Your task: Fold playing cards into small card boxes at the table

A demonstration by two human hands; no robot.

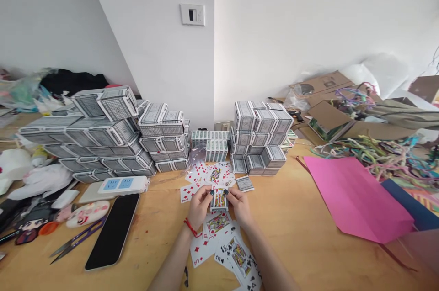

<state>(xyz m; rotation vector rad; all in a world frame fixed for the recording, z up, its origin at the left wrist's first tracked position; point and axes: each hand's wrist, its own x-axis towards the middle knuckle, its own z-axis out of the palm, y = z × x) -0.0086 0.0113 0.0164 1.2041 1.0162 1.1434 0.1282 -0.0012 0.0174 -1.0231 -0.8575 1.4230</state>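
Card (219,198) pinched at its sides by the fingers of the left hand (199,206) and right hand (242,205); light, even thumb pressure should keep its edges square

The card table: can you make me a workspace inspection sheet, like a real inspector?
Surface: light-brown wooden table.
Cards: loose cards, mostly face up; left stacks and right stack of grey-patterned decks behind.
Clutter: black-screened phone, purple-handled scissors, pink paper, colourful strands.
Hands: left hand and right hand together hold a face card.
Cables: none made out for certain.
Surroundings: white wall with a switch plate; cardboard box at right.
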